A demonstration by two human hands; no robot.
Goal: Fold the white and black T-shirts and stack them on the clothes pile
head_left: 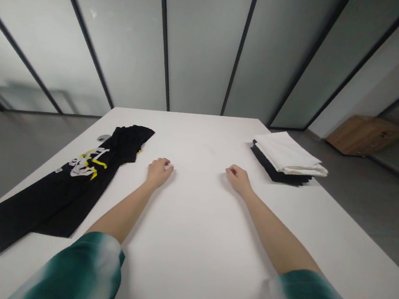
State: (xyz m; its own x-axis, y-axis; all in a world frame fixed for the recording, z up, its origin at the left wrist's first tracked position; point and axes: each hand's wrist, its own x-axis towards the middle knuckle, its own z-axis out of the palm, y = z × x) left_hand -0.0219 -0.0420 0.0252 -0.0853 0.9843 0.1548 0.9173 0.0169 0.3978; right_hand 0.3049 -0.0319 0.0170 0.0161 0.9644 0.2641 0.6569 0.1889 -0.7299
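My left hand (159, 171) rests on the white table (188, 227), its fingers loosely curled with a gap between thumb and fingers and nothing in it. To its left, a short way off, lies a black T-shirt (67, 195) with a white and yellow print, spread lengthwise and partly folded over. My right hand (239, 179) also rests on the tabletop, its fingers curled closed with nothing visible in them. Beyond it to the right sits a stack of folded cloth: a white folded garment (288, 151) on top of black folded fabric (274, 172). Neither hand touches any cloth.
A small grey round thing (103, 138) is partly hidden behind the T-shirt. Frosted glass panels (203, 41) with dark frames stand past the table's far edge. A wooden cabinet (365, 135) is on the grey floor at the right.
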